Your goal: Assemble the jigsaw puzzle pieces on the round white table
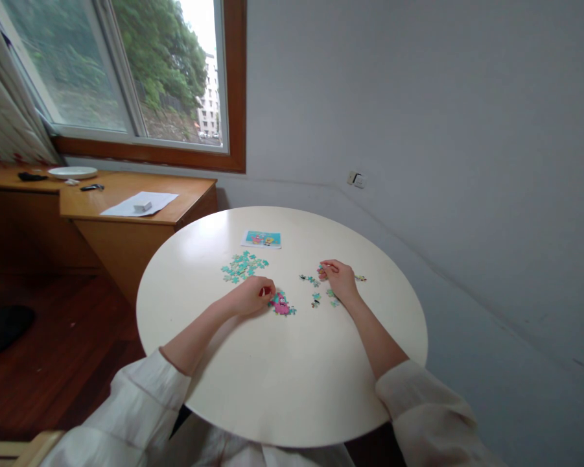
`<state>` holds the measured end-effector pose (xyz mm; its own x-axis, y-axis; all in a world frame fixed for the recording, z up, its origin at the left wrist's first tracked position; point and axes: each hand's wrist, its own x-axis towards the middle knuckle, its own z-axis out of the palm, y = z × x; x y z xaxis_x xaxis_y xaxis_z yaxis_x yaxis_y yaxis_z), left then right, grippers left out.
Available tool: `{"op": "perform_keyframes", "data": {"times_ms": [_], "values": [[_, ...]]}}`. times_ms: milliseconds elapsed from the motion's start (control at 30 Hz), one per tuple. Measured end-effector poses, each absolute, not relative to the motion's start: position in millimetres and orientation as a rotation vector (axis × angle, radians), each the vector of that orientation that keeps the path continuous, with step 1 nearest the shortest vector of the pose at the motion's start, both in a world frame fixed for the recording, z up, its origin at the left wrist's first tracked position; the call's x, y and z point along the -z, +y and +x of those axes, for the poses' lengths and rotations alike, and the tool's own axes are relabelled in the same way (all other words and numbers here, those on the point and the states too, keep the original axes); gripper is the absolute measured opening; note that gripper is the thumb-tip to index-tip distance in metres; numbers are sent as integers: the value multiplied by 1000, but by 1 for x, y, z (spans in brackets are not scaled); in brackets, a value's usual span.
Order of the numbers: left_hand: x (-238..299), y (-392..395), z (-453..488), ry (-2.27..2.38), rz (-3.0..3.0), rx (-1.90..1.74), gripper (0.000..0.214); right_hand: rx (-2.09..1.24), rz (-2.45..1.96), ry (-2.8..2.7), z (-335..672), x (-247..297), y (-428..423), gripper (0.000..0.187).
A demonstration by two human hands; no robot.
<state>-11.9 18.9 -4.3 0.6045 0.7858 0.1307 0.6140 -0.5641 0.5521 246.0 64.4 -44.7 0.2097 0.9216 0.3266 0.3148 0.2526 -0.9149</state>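
On the round white table, my left hand rests beside a joined section of jigsaw puzzle with a pink cartoon figure. Its fingers are curled together, and whatever they may hold is hidden. Further right, my right hand pinches a small puzzle piece between thumb and fingertips. Around that hand lie loose pieces, among them a dark-spotted one, a teal one and a yellowish one. A pile of teal pieces spreads beyond my left hand.
A picture card lies toward the table's far side. Left of the table stands a wooden desk with a paper sheet, a small white box and a white plate. A wall bounds the right side.
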Motion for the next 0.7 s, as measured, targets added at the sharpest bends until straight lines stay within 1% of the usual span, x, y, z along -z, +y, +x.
{"op": "perform_keyframes", "data": {"times_ms": [700], "values": [[6,20,-11,1110,2370,-505,18,-661,-1293,-1296,242,40,59,27]]}}
